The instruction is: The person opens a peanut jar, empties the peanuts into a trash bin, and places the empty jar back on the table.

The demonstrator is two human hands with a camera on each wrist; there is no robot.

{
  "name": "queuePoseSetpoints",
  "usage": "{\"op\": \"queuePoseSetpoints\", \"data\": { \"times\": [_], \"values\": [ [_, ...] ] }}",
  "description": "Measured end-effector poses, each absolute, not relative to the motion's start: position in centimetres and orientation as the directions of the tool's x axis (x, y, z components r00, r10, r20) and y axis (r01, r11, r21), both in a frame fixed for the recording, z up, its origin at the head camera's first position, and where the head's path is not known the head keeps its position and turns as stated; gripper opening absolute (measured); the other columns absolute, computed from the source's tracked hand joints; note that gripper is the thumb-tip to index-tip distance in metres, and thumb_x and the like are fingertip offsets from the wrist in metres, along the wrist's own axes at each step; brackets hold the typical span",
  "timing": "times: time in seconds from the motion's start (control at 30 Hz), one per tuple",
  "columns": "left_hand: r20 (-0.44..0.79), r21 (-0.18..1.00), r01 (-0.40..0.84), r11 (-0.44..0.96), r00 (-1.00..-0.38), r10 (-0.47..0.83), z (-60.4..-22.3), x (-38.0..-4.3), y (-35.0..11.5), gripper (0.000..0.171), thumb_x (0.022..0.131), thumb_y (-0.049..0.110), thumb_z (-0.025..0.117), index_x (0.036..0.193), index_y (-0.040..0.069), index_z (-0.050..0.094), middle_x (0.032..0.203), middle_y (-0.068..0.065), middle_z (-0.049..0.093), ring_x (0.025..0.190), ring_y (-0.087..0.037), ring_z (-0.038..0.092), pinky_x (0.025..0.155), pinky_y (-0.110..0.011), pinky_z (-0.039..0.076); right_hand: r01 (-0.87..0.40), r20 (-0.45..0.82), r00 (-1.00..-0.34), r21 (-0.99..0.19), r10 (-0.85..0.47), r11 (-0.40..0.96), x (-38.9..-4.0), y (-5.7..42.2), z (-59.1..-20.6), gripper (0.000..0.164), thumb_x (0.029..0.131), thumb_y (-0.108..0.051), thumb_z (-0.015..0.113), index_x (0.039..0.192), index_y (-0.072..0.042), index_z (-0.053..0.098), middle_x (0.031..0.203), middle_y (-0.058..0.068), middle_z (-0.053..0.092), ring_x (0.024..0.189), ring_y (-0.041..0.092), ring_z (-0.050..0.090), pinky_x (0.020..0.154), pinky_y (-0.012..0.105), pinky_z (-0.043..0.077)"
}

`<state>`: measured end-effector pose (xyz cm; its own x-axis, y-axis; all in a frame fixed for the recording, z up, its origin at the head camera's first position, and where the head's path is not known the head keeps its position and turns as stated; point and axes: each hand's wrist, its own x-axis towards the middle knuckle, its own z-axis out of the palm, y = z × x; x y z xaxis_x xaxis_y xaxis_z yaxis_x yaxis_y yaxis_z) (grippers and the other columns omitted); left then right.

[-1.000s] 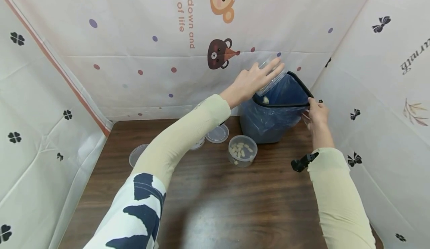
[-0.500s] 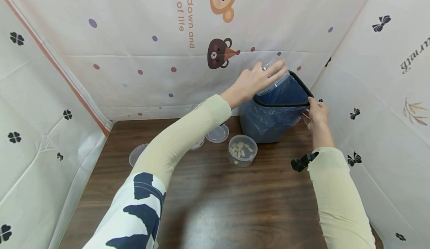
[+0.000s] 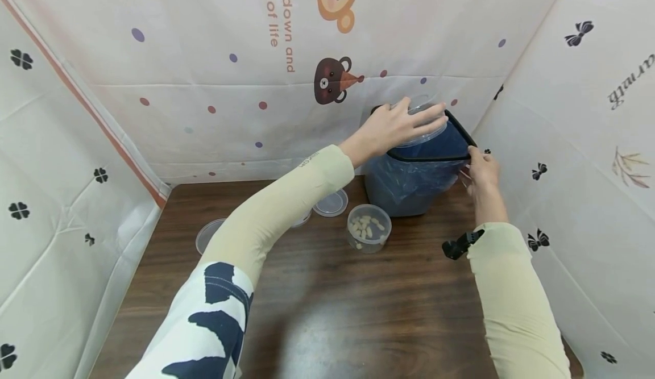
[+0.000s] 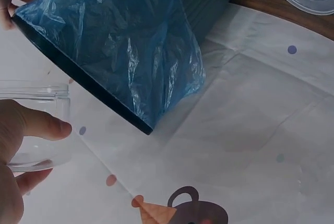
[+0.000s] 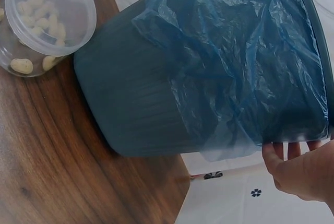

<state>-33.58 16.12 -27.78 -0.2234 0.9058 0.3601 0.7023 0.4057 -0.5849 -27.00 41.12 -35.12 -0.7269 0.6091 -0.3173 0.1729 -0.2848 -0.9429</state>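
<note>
My left hand holds a clear plastic jar over the opening of a dark bin lined with a blue plastic bag. In the left wrist view, the thumb lies along the jar's side and a finger shows beneath it; no contents can be made out inside. My right hand grips the near right corner of the bin's black rim, thumb and fingers on the bag's edge. On the table in front of the bin stands a clear tub with several peanuts.
A round clear lid lies left of the tub, and another lid lies farther left, partly behind the left sleeve. The bin stands on the wooden table near the back wall sheet and right wall sheet.
My left hand has moved slightly right and down with the jar, whose tilt has changed. A pale piece seen in the bin a second ago is hidden now. The right hand keeps its grip.
</note>
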Motion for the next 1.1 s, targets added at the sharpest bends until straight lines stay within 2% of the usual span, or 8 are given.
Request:
{"op": "queuePoseSetpoints", "data": {
  "times": [0.2,0.37,0.43,0.53,0.63,0.8,0.9,1.1],
  "values": [
    [0.413,-0.612,0.666,0.426,-0.191,0.891,-28.0,-33.7,16.0,0.084,0.098,-0.017,0.024,0.163,0.036,0.016,0.169,0.007,0.015,0.121,-0.032,0.053,0.065,-0.033,0.051,0.182,-0.302,-0.729,-0.951,0.614,-0.252,-26.9,40.9,-35.3,0.025,0.101,-0.039,0.058,0.098,-0.016,0.049,0.110,-0.001,0.051,0.097,0.013,0.059,0.107,0.034,0.046],
    [0.427,-0.679,0.613,0.404,-0.118,0.896,-28.1,-34.2,15.7,0.085,0.097,-0.018,0.024,0.162,0.037,0.019,0.168,0.009,0.020,0.128,-0.034,0.051,0.073,-0.037,0.058,0.179,-0.294,-0.729,-0.954,0.619,-0.242,-27.0,40.9,-35.4,0.025,0.101,-0.039,0.058,0.097,-0.016,0.050,0.110,-0.002,0.051,0.096,0.012,0.060,0.104,0.033,0.048],
    [0.437,-0.664,0.620,0.418,-0.133,0.890,-28.1,-34.5,15.6,0.084,0.098,-0.016,0.028,0.162,0.038,0.020,0.168,0.009,0.019,0.130,-0.033,0.050,0.076,-0.038,0.058,0.171,-0.295,-0.729,-0.952,0.618,-0.252,-27.0,41.0,-35.3,0.025,0.101,-0.039,0.059,0.097,-0.016,0.051,0.110,-0.002,0.051,0.096,0.012,0.060,0.103,0.032,0.049],
    [0.450,-0.579,0.670,0.465,-0.213,0.867,-28.0,-34.7,15.4,0.084,0.098,-0.014,0.036,0.163,0.037,0.018,0.169,0.007,0.016,0.131,-0.033,0.049,0.075,-0.037,0.057,0.166,-0.299,-0.730,-0.950,0.615,-0.265,-27.0,41.0,-35.2,0.025,0.101,-0.038,0.060,0.097,-0.016,0.050,0.111,-0.002,0.051,0.097,0.013,0.060,0.101,0.031,0.050],
    [0.452,-0.405,0.743,0.533,-0.344,0.823,-27.9,-34.5,14.9,0.089,0.095,-0.013,0.043,0.164,0.034,0.013,0.171,0.004,0.008,0.131,-0.033,0.048,0.067,-0.034,0.056,0.169,-0.298,-0.731,-0.951,0.614,-0.261,-27.1,40.9,-35.1,0.025,0.101,-0.039,0.060,0.097,-0.016,0.050,0.111,-0.001,0.051,0.099,0.013,0.060,0.100,0.030,0.050],
    [0.473,0.145,0.756,0.638,-0.620,0.626,-27.9,-33.8,13.3,0.102,0.088,-0.012,0.058,0.164,0.034,0.008,0.170,0.009,0.001,0.129,-0.032,0.048,0.064,-0.032,0.054,0.173,-0.290,-0.734,-0.954,0.614,-0.245,-27.1,40.8,-35.3,0.026,0.101,-0.039,0.059,0.096,-0.015,0.050,0.111,-0.001,0.051,0.101,0.013,0.061,0.103,0.031,0.048],
    [0.519,0.364,0.732,0.577,-0.673,0.527,-28.2,-33.6,11.6,0.111,0.076,-0.006,0.078,0.163,0.026,0.016,0.169,0.003,0.011,0.135,-0.029,0.045,0.083,-0.038,0.055,0.164,-0.290,-0.734,-0.953,0.614,-0.254,-27.1,40.8,-35.3,0.026,0.100,-0.039,0.060,0.096,-0.016,0.049,0.111,-0.002,0.051,0.101,0.013,0.060,0.104,0.031,0.048],
    [0.575,0.571,0.698,0.432,-0.716,0.397,-30.7,-32.2,6.5,0.130,0.052,0.008,0.101,0.158,0.008,0.027,0.160,-0.014,0.030,0.144,-0.026,0.035,0.110,-0.042,0.042,0.178,-0.282,-0.738,-0.958,0.613,-0.226,-26.8,41.0,-35.3,0.026,0.101,-0.041,0.058,0.097,-0.017,0.049,0.112,-0.003,0.049,0.101,0.013,0.059,0.106,0.033,0.046]
  ]
}}
